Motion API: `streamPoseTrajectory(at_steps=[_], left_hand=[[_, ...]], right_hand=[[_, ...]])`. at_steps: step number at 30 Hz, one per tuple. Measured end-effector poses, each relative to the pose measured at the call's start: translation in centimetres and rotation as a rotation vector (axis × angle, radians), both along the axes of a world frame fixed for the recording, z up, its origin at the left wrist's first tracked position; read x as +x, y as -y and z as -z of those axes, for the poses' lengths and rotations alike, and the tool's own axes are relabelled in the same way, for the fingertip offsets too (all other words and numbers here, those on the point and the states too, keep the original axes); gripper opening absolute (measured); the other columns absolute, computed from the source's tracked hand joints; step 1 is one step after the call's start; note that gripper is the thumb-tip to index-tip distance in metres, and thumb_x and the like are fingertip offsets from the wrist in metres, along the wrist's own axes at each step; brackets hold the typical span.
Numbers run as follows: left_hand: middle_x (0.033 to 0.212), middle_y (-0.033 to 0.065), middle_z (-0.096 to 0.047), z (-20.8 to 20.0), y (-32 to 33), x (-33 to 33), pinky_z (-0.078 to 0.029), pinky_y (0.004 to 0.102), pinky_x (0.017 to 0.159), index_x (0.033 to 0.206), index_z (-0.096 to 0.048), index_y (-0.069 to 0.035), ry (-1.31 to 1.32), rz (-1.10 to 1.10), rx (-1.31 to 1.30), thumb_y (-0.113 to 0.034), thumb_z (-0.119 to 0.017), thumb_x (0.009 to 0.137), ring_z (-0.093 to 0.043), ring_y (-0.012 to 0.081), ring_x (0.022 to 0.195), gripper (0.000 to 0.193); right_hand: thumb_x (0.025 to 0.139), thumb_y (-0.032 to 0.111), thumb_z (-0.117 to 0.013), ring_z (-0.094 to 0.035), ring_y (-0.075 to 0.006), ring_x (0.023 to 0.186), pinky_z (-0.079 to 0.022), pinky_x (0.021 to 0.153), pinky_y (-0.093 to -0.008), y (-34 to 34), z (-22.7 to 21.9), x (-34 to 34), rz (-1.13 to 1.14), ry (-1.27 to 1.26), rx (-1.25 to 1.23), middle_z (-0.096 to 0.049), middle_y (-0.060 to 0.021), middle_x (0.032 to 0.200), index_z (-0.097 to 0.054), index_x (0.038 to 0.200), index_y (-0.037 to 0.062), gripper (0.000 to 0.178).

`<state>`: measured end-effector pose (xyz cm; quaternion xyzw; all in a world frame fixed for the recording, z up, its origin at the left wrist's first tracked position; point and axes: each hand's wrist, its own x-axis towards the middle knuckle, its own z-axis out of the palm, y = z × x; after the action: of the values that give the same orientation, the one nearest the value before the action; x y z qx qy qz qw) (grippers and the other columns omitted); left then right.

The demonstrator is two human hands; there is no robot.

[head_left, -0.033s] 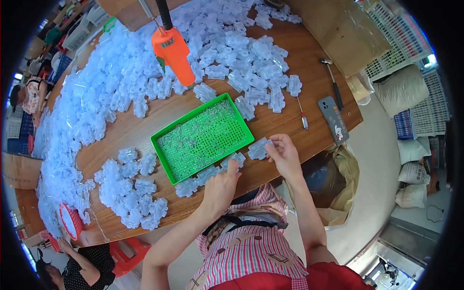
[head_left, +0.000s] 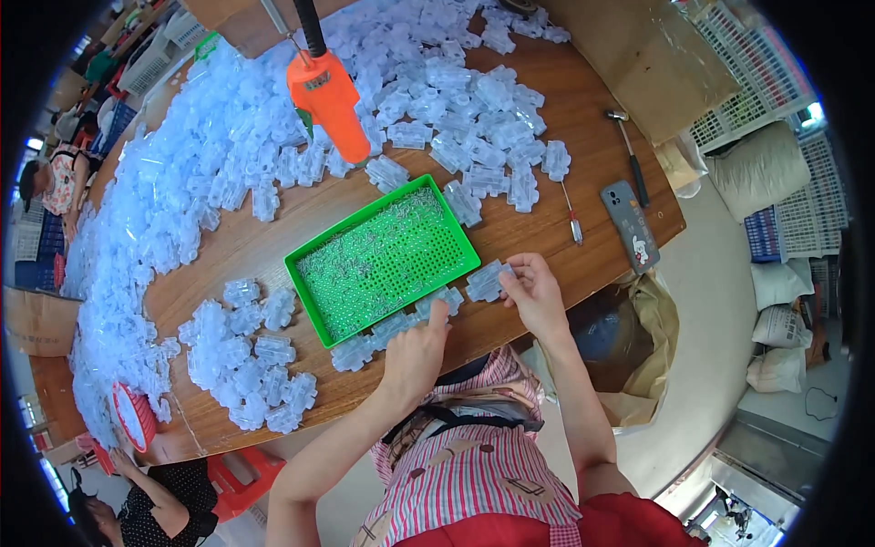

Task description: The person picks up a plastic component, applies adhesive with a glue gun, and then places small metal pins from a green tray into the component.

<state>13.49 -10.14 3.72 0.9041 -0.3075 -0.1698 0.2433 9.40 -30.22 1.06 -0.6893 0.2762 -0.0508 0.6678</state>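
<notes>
My right hand (head_left: 538, 296) pinches the right end of a clear plastic part (head_left: 485, 282), just off the near right corner of a green perforated tray (head_left: 314, 319). Small thin metal pieces (head_left: 342, 269) lie scattered inside that tray. My left hand (head_left: 417, 357) is closed, its fingertips at another clear plastic part (head_left: 441, 302) in a short row along the tray's near side. Whatever its fingers hold, if anything, is hidden. Another part of the row (head_left: 353, 353) shows left of this hand.
A large heap of clear parts (head_left: 219, 137) covers the far and left table, with a smaller pile (head_left: 246, 365) nearer. An orange power screwdriver (head_left: 328, 105) hangs above. At right are a small screwdriver (head_left: 575, 228), a phone (head_left: 629, 228) and a hammer (head_left: 635, 173). Co-workers sit at left.
</notes>
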Motion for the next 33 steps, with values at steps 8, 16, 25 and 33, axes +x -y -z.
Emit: streamPoseTrajectory(at_steps=[8,16,25,33], left_hand=[[0.061,0.0179,-0.06,-0.1,-0.4,0.0,-0.047,0.0476,0.046,0.101,-0.039,-0.006,0.009,0.03,0.091,-0.005,-0.047,0.086,-0.061,0.0376,0.055,0.017],[0.057,-0.0035,-0.043,-1.5,-0.3,0.8,-0.026,0.0243,0.037,0.092,-0.047,-0.007,-0.93,-0.394,-0.626,-0.032,-0.05,0.096,-0.034,0.0109,0.04,0.025],[0.066,-0.0038,-0.035,-2.6,2.1,1.2,-0.046,0.0253,0.062,0.097,-0.05,-0.005,-2.086,-0.795,-1.602,-0.024,-0.042,0.099,-0.04,0.01,0.061,0.021],[0.135,0.0164,-0.046,-2.2,3.1,1.0,-0.039,0.0363,0.106,0.134,-0.038,0.0,-1.865,-0.582,-1.696,-0.029,-0.035,0.1,-0.046,0.0249,0.125,0.045]], right_hand=[[0.089,0.01,-0.06,-0.061,-0.0111,0.066,-0.049,0.05,-0.0217,-0.8,-0.4,0.0,-0.017,-0.078,-0.022,-0.058,-0.0071,0.09,-0.053,0.11,-0.0018,0.025],[0.083,0.01,-0.067,-0.056,-0.0129,0.062,-0.047,0.055,-0.0256,-1.3,-2.2,0.0,0.068,0.046,-0.518,-0.055,-0.0106,0.092,-0.059,0.109,0.0027,0.028],[0.076,-0.002,-0.067,-0.052,-0.0173,0.074,-0.043,0.064,-0.0261,-5.1,-8.7,-3.5,-0.086,0.426,-0.562,-0.055,-0.0081,0.088,-0.066,0.094,0.0035,0.018],[0.074,0.008,-0.071,-0.048,-0.0237,0.088,-0.039,0.076,-0.034,-6.2,-8.8,-2.4,-0.129,0.34,-0.764,-0.055,-0.008,0.098,-0.069,0.093,0.0115,0.02]])
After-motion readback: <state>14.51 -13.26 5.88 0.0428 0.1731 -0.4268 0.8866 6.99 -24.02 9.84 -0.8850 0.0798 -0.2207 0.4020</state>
